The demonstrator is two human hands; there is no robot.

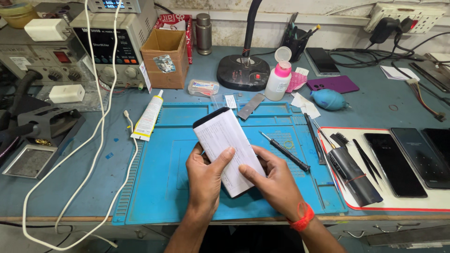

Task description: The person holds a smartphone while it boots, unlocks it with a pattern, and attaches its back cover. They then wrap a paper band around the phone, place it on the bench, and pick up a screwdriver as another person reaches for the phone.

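Bench inventory, left to right, as I see it from the head camera.

1. Grey bench power supply with dials, far left rear; a white cable trails down over the bench edge.
2. Open brown cardboard box, beside the supply.
3. White tube of adhesive with a slim nozzle, lying on the left rim of the blue silicone work mat.
4. Left hand, closed on the lower left edge of the flat rectangular phone covered by a white printed paper sheet, thumb pressed across the paper face.
5. The phone itself: held tilted just above the middle of the mat, top end pointing away. I judge it light, stiff, slick on its glass side and fragile; best taken by the long edges, not the face.
6. Right hand, red band at the wrist, closed on the lower right edge, thumb on the paper.
7. Black-handled precision screwdriver, on the mat just right of the hands.
8. White squeeze bottle with pink collar, rear centre.
9. Dark phones in a row, on a red-edged white mat at far right.
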